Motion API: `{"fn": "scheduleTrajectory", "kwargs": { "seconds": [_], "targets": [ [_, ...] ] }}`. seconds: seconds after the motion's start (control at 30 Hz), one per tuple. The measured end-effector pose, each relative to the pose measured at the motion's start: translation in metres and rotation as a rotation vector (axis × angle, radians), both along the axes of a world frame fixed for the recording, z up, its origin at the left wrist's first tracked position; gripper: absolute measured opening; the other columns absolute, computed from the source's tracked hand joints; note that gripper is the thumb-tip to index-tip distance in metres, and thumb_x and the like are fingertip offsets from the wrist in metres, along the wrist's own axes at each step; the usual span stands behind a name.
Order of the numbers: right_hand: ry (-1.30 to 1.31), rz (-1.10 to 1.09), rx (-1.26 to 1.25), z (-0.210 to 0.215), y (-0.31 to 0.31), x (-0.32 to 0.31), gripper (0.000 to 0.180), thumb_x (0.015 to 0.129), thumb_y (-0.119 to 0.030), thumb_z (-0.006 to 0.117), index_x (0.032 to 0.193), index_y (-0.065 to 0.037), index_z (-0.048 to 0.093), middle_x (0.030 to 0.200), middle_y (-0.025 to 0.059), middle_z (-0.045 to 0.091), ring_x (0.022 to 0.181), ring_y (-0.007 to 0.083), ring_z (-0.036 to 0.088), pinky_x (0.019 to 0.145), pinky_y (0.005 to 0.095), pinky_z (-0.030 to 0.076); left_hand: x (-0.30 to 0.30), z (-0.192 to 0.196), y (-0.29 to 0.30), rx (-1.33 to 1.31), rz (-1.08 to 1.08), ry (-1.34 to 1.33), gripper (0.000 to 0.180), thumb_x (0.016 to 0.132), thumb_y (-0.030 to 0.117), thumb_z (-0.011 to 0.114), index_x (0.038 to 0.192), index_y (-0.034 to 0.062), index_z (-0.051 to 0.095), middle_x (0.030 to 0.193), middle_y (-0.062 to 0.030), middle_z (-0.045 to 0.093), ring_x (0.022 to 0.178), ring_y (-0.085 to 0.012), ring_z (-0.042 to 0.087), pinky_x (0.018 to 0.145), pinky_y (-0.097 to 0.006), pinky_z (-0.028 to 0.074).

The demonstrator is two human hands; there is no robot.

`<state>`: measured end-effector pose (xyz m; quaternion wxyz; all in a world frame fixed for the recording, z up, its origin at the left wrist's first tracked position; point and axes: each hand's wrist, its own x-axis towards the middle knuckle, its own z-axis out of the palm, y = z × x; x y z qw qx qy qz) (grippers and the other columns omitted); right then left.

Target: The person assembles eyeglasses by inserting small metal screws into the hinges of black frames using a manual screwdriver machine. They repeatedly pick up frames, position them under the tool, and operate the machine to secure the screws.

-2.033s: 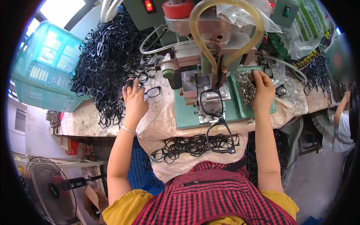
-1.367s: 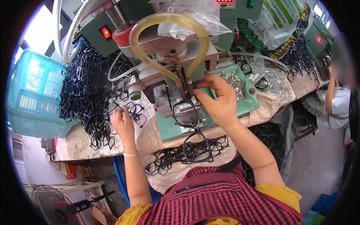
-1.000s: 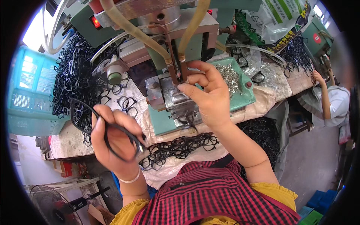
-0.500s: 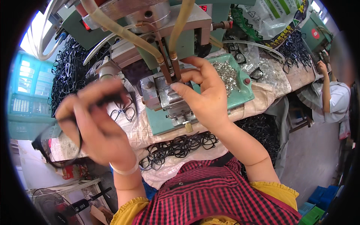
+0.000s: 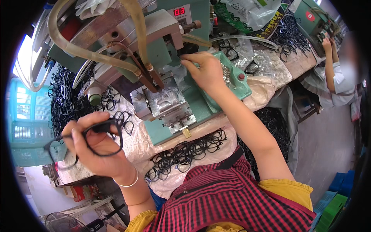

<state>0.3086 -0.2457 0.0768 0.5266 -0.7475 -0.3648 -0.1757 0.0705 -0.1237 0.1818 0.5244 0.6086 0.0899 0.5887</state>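
Note:
My left hand (image 5: 96,160), off to the left of the machine, is closed on a black eyeglass frame (image 5: 121,135), holding it up in the air. My right hand (image 5: 206,73) reaches to the right side of the green bench machine (image 5: 201,15), beside a dark part (image 5: 190,48). Its fingertips are drawn together; what they hold, if anything, is hidden. Between my hands sits a metal fixture block (image 5: 164,98), with two copper-coloured electrodes (image 5: 151,79) pointing down at it. A green tray (image 5: 232,101) of small shiny metal parts (image 5: 225,75) lies under my right wrist.
Black eyeglass frames (image 5: 185,154) lie in a row at the table's front edge, and more are heaped at the left (image 5: 67,89) and far right (image 5: 291,34). Thick hoses (image 5: 89,54) hang over the fixture. Another person (image 5: 334,81) works at the right.
My right hand has left the fixture block and electrodes, moving to the machine's right side. The eyeglass frame in my left hand has turned and come nearer the machine. The whole view has shifted.

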Motion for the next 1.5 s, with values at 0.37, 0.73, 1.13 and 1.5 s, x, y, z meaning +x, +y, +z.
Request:
{"fn": "scheduleTrajectory", "kwargs": {
  "seconds": [0.37,0.73,1.13,1.5],
  "targets": [
    [-0.197,-0.202,-0.323,-0.04,-0.053,0.001,0.015,0.076,-0.014,0.076,0.09,-0.008,0.074,0.105,0.0124,0.066,0.105,0.0348,0.061,0.087,0.0439,0.05,0.031,0.014,0.001,0.199,0.153,0.055,0.018,0.103,0.016,0.032,0.108,-0.001,0.033,0.084,-0.034,0.065,0.057,-0.0287,0.061,0.051,-0.031,0.058],
    [-0.117,-0.229,-0.145,-0.033,-0.07,0.009,0.013,0.081,-0.009,0.073,0.093,-0.006,0.077,0.092,0.0121,0.073,0.089,0.0311,0.067,0.083,0.0389,0.052,0.024,0.015,0.008,0.205,-0.038,0.03,0.019,0.104,0.014,0.029,0.108,-0.0016,0.039,0.088,-0.0317,0.068,0.068,-0.0281,0.066,0.059,-0.033,0.058],
    [0.494,0.377,0.391,0.029,-0.002,-0.091,0.042,0.078,-0.003,0.077,0.118,0.0,0.063,0.088,0.0051,0.07,0.092,0.0117,0.065,0.083,0.0282,0.05,-0.001,0.017,-0.02,0.109,-0.09,0.003,0.026,0.105,0.023,0.029,0.106,0.0004,0.042,0.087,-0.026,0.067,0.064,-0.0215,0.058,0.054,-0.028,0.05],
    [0.649,0.464,0.465,0.045,-0.003,-0.096,0.051,0.078,0.002,0.076,0.124,0.004,0.054,0.095,0.0066,0.071,0.089,0.0115,0.066,0.091,0.0265,0.048,0.022,0.028,0.011,0.16,-0.072,0.003,0.02,0.105,0.017,0.034,0.106,-0.0017,0.042,0.089,-0.0295,0.068,0.064,-0.0244,0.064,0.057,-0.029,0.055]
  ]
}}
